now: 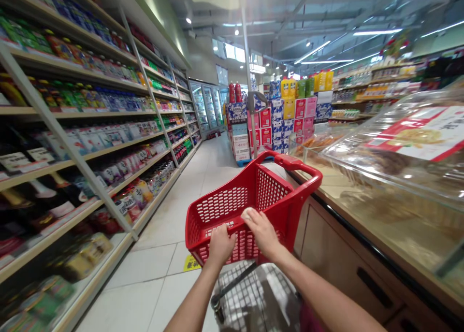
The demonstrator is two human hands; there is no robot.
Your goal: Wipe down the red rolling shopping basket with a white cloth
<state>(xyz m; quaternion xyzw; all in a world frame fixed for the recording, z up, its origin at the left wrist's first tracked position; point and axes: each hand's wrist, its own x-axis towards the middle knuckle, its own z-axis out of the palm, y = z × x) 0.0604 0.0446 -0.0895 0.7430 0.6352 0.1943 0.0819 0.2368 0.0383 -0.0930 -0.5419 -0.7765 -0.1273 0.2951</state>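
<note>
At the left of the frame, long shelves (119, 148) with pale edges and grey metal uprights run back in rows, packed with bottles, pouches and tins. Beside them, smooth, light floor tiles (159, 259) meet in thin dark joints, and a yellow floor label (191, 263) shows partly behind the cart.

In the lower centre, the person's left hand (222, 242) is curled over the near rim of a red shopping cart (286, 221), apparently steadying it. The cart stands at the centre of the frame: hard, glossy plastic, with walls pierced by rows of rounded slots and a thick looped handle (308, 170) rising on the right. Just right of the left hand, the right hand (264, 233) is partly closed, its fingers pinning a small, soft, crumpled white cloth (248, 213) against the rim. The step in hand looks like wiping that edge; carrying it on would call for light, even pressure and a steady hold on the other side.

Beyond the cart, box-shaped cartons (261, 129) are stacked, with yellow jugs (290, 88) on top. At the right, a wood-toned counter (355, 192) with a black edge strip bears a clear, shiny, ridged plastic package (409, 138) with a red-and-white label.
</note>
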